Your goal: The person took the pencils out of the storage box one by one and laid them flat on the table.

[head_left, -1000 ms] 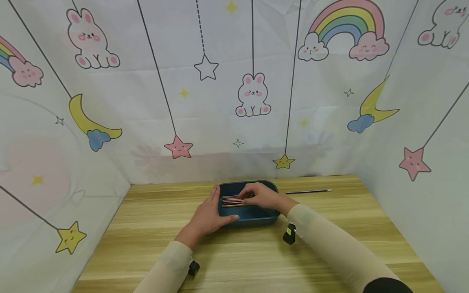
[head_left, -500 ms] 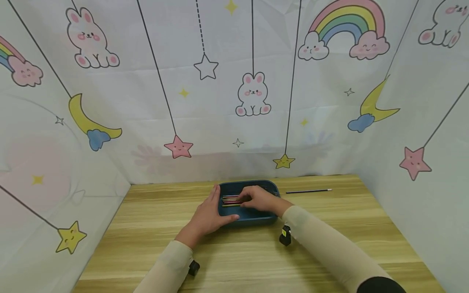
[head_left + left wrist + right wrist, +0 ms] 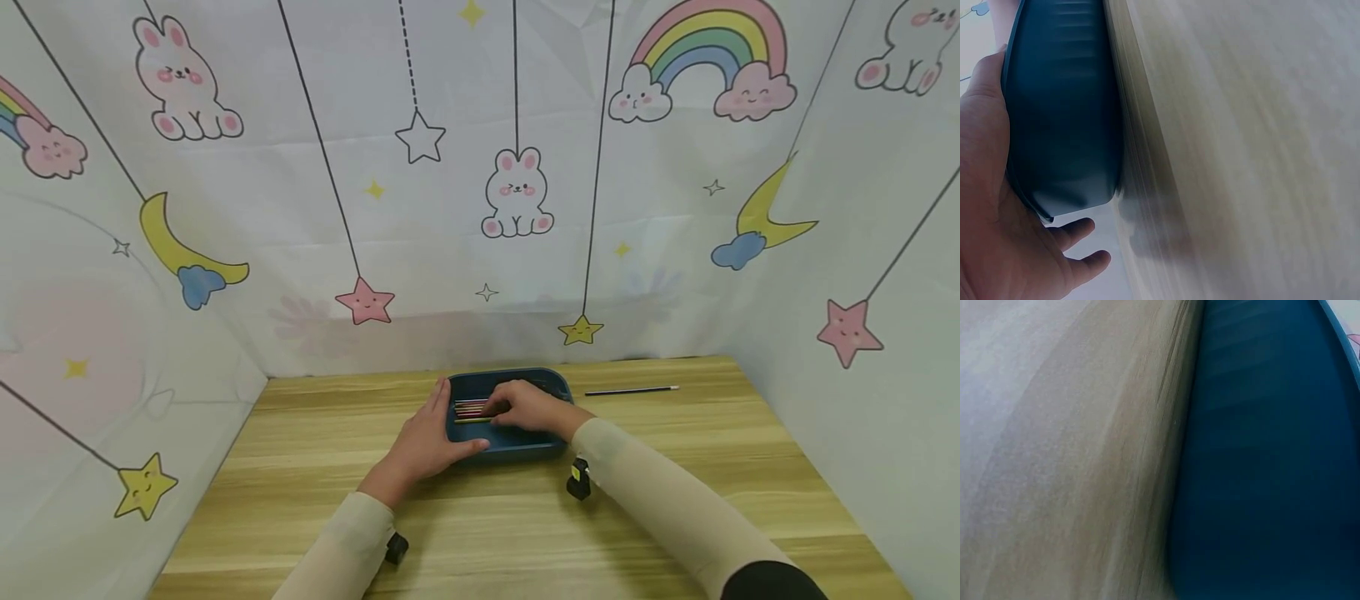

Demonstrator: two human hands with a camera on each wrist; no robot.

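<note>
A dark blue plastic tray [image 3: 517,452] stands on the table, with several thin coloured pencils [image 3: 470,410] lying side by side in its left part. My left hand [image 3: 425,446] rests against the tray's left end, its fingers straight along the side and its thumb at the front rim. In the left wrist view, this hand [image 3: 997,206] lies along the tray's wall [image 3: 1063,112]. Inside the tray, my right hand [image 3: 531,407] has bent fingers at the pencils, covering their right part. Whether it pinches any is hidden. The right wrist view shows only the tray's outer wall [image 3: 1266,456] and the table.
A single dark pencil with a white end [image 3: 632,391] lies on the wooden table [image 3: 480,533] right of the tray. Printed fabric walls [image 3: 450,275] close off the back and both sides.
My right hand has shifted slightly left over the pencils, and its fingers have bent more. The left hand, the tray and the lone pencil have stayed in place.
</note>
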